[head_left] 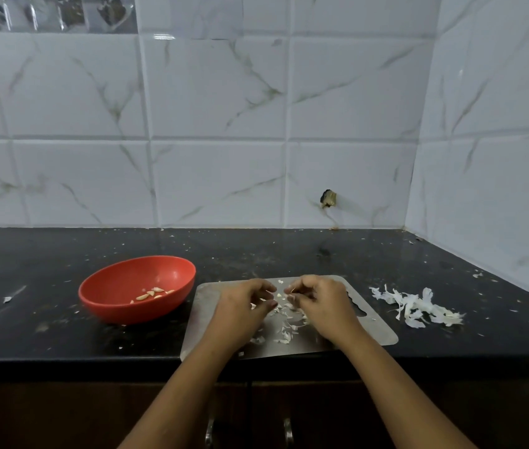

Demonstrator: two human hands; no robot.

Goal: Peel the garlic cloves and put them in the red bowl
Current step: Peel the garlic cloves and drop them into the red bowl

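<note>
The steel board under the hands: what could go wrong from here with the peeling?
1. The steel board lies near the front edge of the counter; a push from the left hand or right hand might slide it off.
2. Loose skins litter the board; some may ride along with a clove into the red bowl, which holds peeled cloves.

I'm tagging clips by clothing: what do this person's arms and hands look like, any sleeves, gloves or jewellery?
The left hand and right hand wear no gloves. The arms behind them are bare to the frame's edge, with no sleeves, and no watch or bracelet shows at either wrist.
</note>
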